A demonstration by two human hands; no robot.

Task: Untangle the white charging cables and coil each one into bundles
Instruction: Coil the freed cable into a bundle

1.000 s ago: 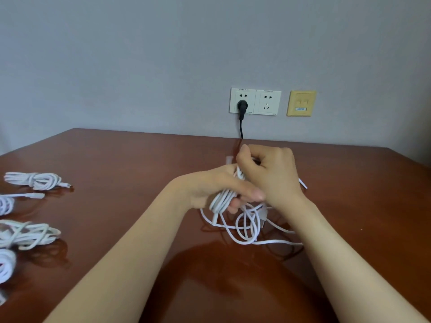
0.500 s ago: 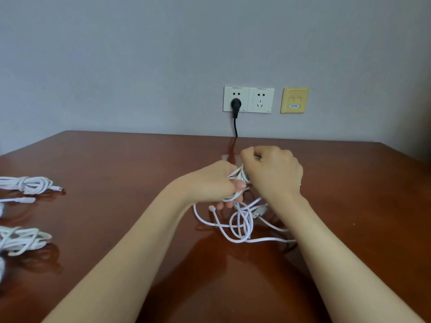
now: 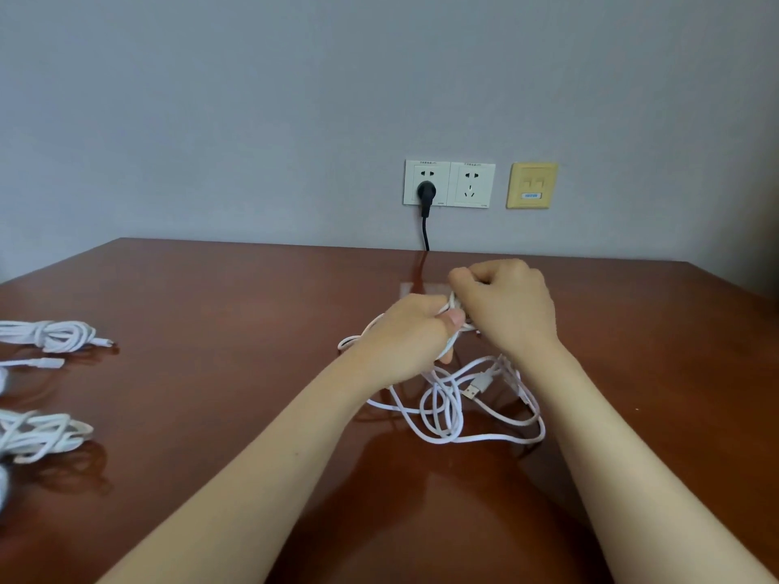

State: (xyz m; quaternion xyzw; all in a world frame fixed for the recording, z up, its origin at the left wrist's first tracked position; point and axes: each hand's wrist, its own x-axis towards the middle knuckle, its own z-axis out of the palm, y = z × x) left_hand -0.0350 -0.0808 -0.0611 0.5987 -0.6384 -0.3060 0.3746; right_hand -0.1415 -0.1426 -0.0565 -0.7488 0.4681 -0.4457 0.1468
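Observation:
A white charging cable (image 3: 447,415) hangs in loose loops from my hands onto the brown table (image 3: 236,314), its USB plug (image 3: 478,385) dangling below. My left hand (image 3: 411,335) grips a gathered bunch of the cable's loops, thumb on top. Just right of it and touching, my right hand (image 3: 506,305) has its fingers curled around cable strands above that bunch. The part of the cable between the two hands is mostly hidden.
Coiled white cable bundles lie at the table's left edge: one (image 3: 50,335) further back, another (image 3: 38,436) nearer, more cut off by the frame. A loose connector end (image 3: 46,363) lies between them. A black plug (image 3: 425,191) sits in a wall socket behind the table.
Both hands have stayed together on the cable; the loose loops below have spread out on the table and the USB plug now hangs in view. The camera has shifted slightly.

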